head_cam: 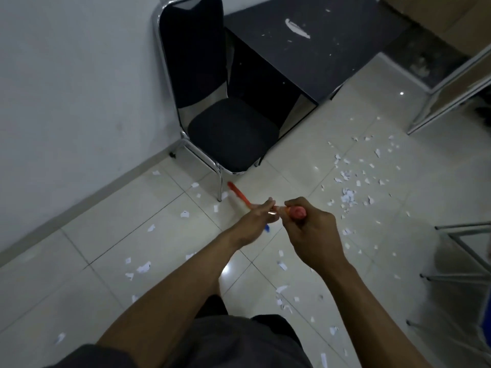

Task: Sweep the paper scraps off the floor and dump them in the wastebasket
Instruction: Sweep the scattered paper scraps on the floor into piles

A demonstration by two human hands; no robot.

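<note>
Nearest, paper scraps lie scattered over the pale tiled floor around the person's dark clothing, which the bottom edge cuts off. Both forearms reach forward to a broom. The right hand has its fingers curled tight round the red top end of the handle. Just beside it, lower on the shaft, the left hand holds the handle with fingers wrapped loosely, though blur softens them and only a ring shows clearly. A blue smear under this hand is too blurred to name. The orange shaft slants away to a pale, smeared head on the tiles, close to the front leg of a black chair. To the right, a denser patch of scraps spreads over the floor. At the right edge a metal frame and something blue are cut off and cannot be identified. Behind the chair stands a dark table flecked with white bits, against a grey wall.
</note>
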